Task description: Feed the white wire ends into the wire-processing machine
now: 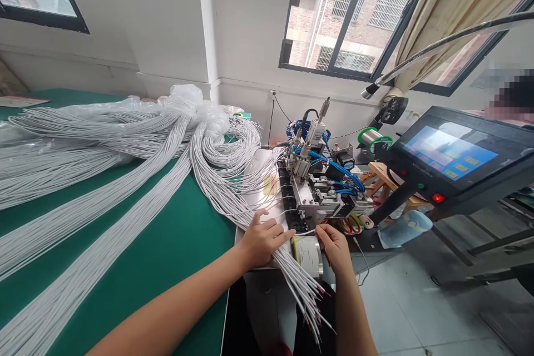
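Observation:
A short stretch of white cable (pixel 305 232) spans the gap between my two hands at the front of a wire-processing machine (pixel 311 194). My right hand (pixel 335 247) is closed, thumb and fingertips pinching the cable's right end. My left hand (pixel 263 238) lies over a bundle of white cables (pixel 292 275), fingers bent, one digit reaching right to the same cable and seeming to grip it. Red-tipped cable ends fan out below, past the table edge. Just under the stretched cable, between my hands, sits a round drum with a white label (pixel 307 255).
Long white cable bundles (pixel 137 217) cover much of the green table (pixel 187 256) to the left. At the right stand a control screen (pixel 453 150), a clear blue-tinted roll (pixel 406 229) and a green-rimmed wire spool (pixel 374 139). A lamp arm (pixel 438 44) arches above. Another person is partly visible at far right.

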The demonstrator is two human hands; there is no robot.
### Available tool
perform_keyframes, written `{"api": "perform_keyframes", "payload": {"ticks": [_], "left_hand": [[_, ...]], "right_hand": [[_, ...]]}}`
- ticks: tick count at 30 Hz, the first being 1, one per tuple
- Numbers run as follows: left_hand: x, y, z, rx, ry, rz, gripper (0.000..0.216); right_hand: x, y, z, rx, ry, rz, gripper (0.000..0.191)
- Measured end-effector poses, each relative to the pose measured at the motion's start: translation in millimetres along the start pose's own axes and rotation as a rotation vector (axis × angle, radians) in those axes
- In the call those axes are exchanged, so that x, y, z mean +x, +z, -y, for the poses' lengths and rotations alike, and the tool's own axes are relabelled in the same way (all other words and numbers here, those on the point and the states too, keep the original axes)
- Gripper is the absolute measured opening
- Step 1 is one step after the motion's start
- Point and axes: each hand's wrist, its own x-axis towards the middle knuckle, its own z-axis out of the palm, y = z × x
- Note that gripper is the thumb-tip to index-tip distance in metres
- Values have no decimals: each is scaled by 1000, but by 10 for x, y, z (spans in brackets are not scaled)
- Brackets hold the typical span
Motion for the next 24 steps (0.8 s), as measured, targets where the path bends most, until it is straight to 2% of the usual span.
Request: {"api": "perform_keyframes", "payload": {"ticks": [4,16,24], "left_hand": [[18,-11,-13,-6,-27,-11,38],[24,-6,-36,-3,-129,-17,27],[14,22,-24,-22,-134,-31,28]], "right_hand": [[50,18,-56,-83,-43,60,36],[75,66,-54,-41,-66,110,35],[87,107,-112,-8,-58,61,35]]}}
